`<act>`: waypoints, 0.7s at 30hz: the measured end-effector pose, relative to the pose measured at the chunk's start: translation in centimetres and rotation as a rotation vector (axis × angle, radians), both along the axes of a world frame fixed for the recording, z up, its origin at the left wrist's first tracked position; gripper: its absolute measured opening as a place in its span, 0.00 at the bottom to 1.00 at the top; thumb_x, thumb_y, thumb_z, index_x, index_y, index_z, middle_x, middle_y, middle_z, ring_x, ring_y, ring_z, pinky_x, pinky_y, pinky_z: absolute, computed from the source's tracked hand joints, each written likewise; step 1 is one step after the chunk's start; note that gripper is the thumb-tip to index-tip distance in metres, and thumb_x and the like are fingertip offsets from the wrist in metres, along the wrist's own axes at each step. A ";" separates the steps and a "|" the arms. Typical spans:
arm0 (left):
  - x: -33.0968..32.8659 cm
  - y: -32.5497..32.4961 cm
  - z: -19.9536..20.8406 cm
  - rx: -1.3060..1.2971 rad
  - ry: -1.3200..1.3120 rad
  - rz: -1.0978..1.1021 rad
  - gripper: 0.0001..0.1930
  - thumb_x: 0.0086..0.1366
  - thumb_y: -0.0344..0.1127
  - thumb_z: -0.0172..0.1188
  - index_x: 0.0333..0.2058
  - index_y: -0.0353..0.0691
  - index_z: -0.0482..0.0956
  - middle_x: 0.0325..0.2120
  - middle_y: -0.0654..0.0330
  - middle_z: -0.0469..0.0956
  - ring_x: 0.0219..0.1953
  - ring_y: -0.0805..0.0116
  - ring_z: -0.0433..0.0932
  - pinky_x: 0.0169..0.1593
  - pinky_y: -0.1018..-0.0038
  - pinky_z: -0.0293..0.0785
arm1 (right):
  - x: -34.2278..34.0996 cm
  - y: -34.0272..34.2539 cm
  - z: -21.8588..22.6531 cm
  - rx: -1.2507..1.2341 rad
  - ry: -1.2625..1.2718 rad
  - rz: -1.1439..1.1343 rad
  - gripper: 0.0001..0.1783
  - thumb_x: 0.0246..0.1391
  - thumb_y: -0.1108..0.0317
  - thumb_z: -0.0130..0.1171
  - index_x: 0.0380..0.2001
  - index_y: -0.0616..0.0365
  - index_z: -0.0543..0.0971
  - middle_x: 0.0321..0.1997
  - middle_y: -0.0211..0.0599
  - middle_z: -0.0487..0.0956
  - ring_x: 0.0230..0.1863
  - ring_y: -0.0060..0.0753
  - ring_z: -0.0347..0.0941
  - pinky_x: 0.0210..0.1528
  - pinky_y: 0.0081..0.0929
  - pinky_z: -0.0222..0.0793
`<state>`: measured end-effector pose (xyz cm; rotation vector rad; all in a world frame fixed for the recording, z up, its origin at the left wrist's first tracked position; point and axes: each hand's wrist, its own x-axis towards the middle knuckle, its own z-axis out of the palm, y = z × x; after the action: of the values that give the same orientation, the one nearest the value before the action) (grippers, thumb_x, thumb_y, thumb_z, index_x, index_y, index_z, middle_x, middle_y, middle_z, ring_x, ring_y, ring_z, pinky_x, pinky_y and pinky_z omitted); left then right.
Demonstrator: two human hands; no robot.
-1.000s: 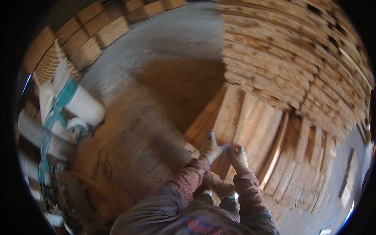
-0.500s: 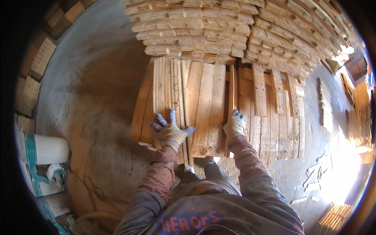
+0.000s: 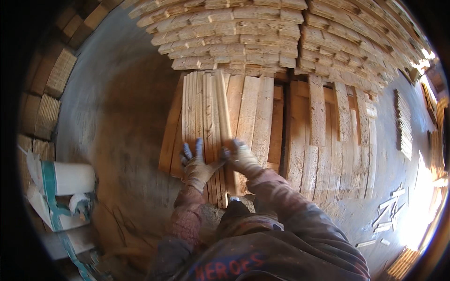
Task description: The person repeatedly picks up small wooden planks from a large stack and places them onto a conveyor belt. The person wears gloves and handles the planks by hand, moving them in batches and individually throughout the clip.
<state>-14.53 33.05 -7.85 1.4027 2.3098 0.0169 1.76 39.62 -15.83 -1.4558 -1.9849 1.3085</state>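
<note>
Both hands wear pale work gloves with grey-blue fingers. My left hand rests with fingers spread on the near part of a tight row of boards on edge. Just right of it, my right hand is closed round a wooden board standing on edge, tilted slightly against that row. Its fingers blur a little and partly hide the board. Wide flat planks lie under and to the right of the row, with a dark gap beyond them.
A tall stack of rough boards rises at the far side. More flat planks, some crossed by short boards, lie to the right. A white and teal machine stands at left. Wood scraps litter the floor at right.
My right hand has moved left with a board, from beside the gap to the row by my left hand. The left hand stays on the row, its fingers still spread.
</note>
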 end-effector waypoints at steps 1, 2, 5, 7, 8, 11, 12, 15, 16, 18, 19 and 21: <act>-1.7 -1.0 -2.8 0.191 -0.086 0.024 0.68 0.42 0.78 0.72 0.76 0.63 0.44 0.76 0.36 0.34 0.76 0.29 0.37 0.72 0.39 0.48 | -1.9 -1.0 1.2 -0.063 -0.080 -0.089 0.38 0.57 0.48 0.66 0.62 0.61 0.68 0.59 0.58 0.73 0.58 0.58 0.74 0.60 0.48 0.72; -3.8 -2.4 -5.9 0.390 -0.006 0.055 0.67 0.42 0.70 0.77 0.76 0.60 0.47 0.74 0.33 0.41 0.74 0.28 0.43 0.71 0.39 0.52 | -3.4 -2.4 3.2 -0.126 -0.157 -0.170 0.42 0.58 0.46 0.66 0.64 0.64 0.66 0.65 0.60 0.72 0.65 0.59 0.71 0.65 0.45 0.70; -5.2 -1.5 -5.3 0.352 -0.203 0.044 0.59 0.54 0.62 0.74 0.76 0.50 0.47 0.73 0.32 0.48 0.73 0.31 0.50 0.71 0.45 0.57 | -2.6 -2.5 0.8 -0.091 -0.027 -0.164 0.49 0.56 0.39 0.64 0.69 0.63 0.63 0.68 0.63 0.67 0.65 0.65 0.69 0.66 0.48 0.67; -6.5 -1.8 -5.9 0.336 -0.295 0.088 0.54 0.59 0.60 0.70 0.76 0.50 0.49 0.72 0.33 0.50 0.73 0.33 0.51 0.71 0.48 0.56 | -2.8 -2.9 1.5 -0.035 -0.014 -0.157 0.45 0.57 0.42 0.64 0.68 0.59 0.63 0.67 0.63 0.68 0.62 0.68 0.71 0.64 0.52 0.69; -5.6 -1.0 -5.3 0.355 -0.214 0.091 0.52 0.60 0.60 0.69 0.75 0.50 0.50 0.72 0.33 0.51 0.73 0.35 0.52 0.71 0.49 0.56 | -1.7 -1.6 2.1 -0.097 -0.010 -0.069 0.41 0.58 0.42 0.64 0.64 0.61 0.69 0.63 0.62 0.73 0.60 0.65 0.73 0.63 0.49 0.70; -0.2 1.4 -1.1 0.414 0.073 0.085 0.49 0.63 0.59 0.66 0.75 0.49 0.52 0.71 0.35 0.55 0.73 0.38 0.53 0.71 0.52 0.55 | 4.8 0.9 3.6 -0.157 0.125 -0.145 0.35 0.58 0.41 0.63 0.55 0.61 0.77 0.54 0.58 0.80 0.57 0.59 0.77 0.60 0.46 0.71; 0.2 1.5 -1.2 0.584 0.029 0.037 0.42 0.68 0.52 0.64 0.73 0.44 0.56 0.71 0.37 0.56 0.72 0.44 0.57 0.71 0.54 0.57 | 6.9 0.1 4.1 -0.044 0.144 -0.275 0.33 0.59 0.41 0.63 0.53 0.61 0.79 0.52 0.58 0.82 0.56 0.58 0.78 0.58 0.45 0.72; 2.4 3.5 -4.9 0.791 -0.771 0.018 0.30 0.70 0.40 0.64 0.66 0.37 0.68 0.55 0.53 0.74 0.53 0.63 0.73 0.58 0.66 0.71 | 17.8 -0.9 7.7 0.391 0.059 -0.515 0.19 0.56 0.57 0.70 0.44 0.59 0.79 0.32 0.45 0.79 0.31 0.45 0.75 0.36 0.40 0.74; 5.3 4.0 -4.2 0.644 -1.046 0.061 0.26 0.70 0.36 0.65 0.64 0.36 0.71 0.48 0.60 0.77 0.45 0.70 0.75 0.53 0.72 0.74 | 22.2 -1.1 7.1 0.476 0.027 -0.623 0.19 0.56 0.59 0.70 0.45 0.59 0.80 0.36 0.44 0.80 0.35 0.45 0.76 0.39 0.39 0.75; 11.4 4.9 -3.4 0.469 -1.058 -0.109 0.25 0.68 0.34 0.66 0.62 0.36 0.75 0.40 0.68 0.76 0.39 0.77 0.72 0.46 0.77 0.74 | 32.3 -0.1 4.1 0.454 -0.001 -0.846 0.19 0.57 0.61 0.69 0.48 0.58 0.81 0.42 0.41 0.82 0.42 0.45 0.79 0.46 0.36 0.76; 14.0 5.3 -3.9 0.422 -1.105 -0.210 0.23 0.68 0.35 0.66 0.59 0.34 0.76 0.40 0.68 0.76 0.40 0.78 0.72 0.47 0.76 0.75 | 36.8 1.0 2.3 0.418 0.036 -0.932 0.19 0.57 0.62 0.69 0.50 0.57 0.81 0.45 0.40 0.84 0.46 0.45 0.80 0.50 0.35 0.77; 20.4 6.8 -2.6 0.473 -0.913 -0.438 0.23 0.65 0.34 0.67 0.58 0.35 0.78 0.43 0.60 0.80 0.42 0.71 0.76 0.51 0.73 0.76 | 44.2 2.9 4.7 0.652 -0.523 -0.878 0.22 0.55 0.62 0.67 0.53 0.52 0.80 0.52 0.42 0.82 0.53 0.53 0.78 0.54 0.43 0.75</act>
<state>5.87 39.87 -10.44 1.6171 1.2615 0.9129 45.95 42.57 -11.15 -2.0267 -1.4421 -0.0900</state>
